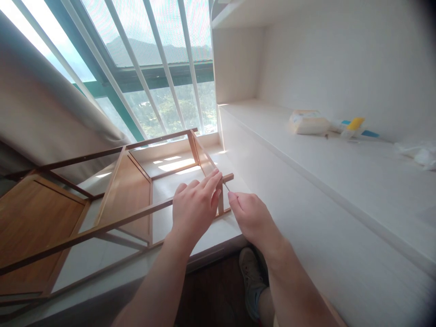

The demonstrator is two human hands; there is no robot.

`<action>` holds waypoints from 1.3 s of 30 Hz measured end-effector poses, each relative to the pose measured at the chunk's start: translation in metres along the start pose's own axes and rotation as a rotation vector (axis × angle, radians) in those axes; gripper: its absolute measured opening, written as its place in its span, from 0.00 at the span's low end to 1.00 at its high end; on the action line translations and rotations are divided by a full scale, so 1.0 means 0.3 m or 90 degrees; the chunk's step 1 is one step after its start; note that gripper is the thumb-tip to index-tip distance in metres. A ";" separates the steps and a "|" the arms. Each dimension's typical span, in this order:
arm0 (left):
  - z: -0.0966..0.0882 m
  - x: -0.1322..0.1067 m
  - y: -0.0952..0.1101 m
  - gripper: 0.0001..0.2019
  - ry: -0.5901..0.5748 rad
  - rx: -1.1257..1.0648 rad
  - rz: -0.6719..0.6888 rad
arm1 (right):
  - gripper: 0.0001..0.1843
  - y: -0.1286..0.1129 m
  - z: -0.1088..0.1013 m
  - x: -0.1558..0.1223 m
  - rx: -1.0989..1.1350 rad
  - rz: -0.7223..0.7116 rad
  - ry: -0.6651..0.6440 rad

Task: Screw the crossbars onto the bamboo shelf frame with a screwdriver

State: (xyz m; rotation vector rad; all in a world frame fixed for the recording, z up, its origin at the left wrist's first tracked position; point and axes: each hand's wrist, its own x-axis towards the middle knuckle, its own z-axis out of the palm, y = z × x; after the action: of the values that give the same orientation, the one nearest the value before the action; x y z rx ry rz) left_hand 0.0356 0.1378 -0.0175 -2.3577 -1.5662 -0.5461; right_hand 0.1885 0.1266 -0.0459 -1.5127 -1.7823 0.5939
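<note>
A wooden shelf unit [132, 213] with brown rails and panels lies on its side along the white window ledge. My left hand [195, 206] is closed around the near end of its front rail, fingers over the top and thumb on the near side. Close to its fingertips, my right hand [254, 215] is closed in a fist on a thin metal tool [226, 186]. The tool's tip meets the wood just below the rail's end [229, 177]. Its handle is hidden in my fist, so I cannot tell its exact kind.
A white cabinet counter [306, 168] runs along the right. On it lie a wrapped packet [308, 122], a yellow-and-blue item [356, 127] and crumpled white plastic [422, 154]. A barred window [160, 68] is ahead, a curtain [51, 100] at left. My shoe [250, 272] shows below.
</note>
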 end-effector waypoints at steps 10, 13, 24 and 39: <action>0.001 0.003 -0.002 0.19 -0.003 0.001 -0.002 | 0.21 -0.051 0.074 -0.012 0.935 0.257 -0.124; 0.003 0.005 -0.003 0.19 0.001 0.007 -0.001 | 0.21 -0.071 0.079 -0.020 1.150 0.278 -0.151; 0.012 0.006 -0.008 0.19 0.014 0.014 0.002 | 0.21 -0.092 0.102 -0.033 1.175 0.319 -0.053; 0.022 0.004 -0.008 0.19 0.029 0.006 -0.007 | 0.23 -0.067 0.119 -0.023 0.854 0.232 0.004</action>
State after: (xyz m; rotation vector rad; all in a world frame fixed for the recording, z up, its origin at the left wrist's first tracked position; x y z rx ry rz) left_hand 0.0349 0.1426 -0.0229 -2.3142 -1.5593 -0.5900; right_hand 0.1487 0.1193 -0.0557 -0.8032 -0.6694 1.5340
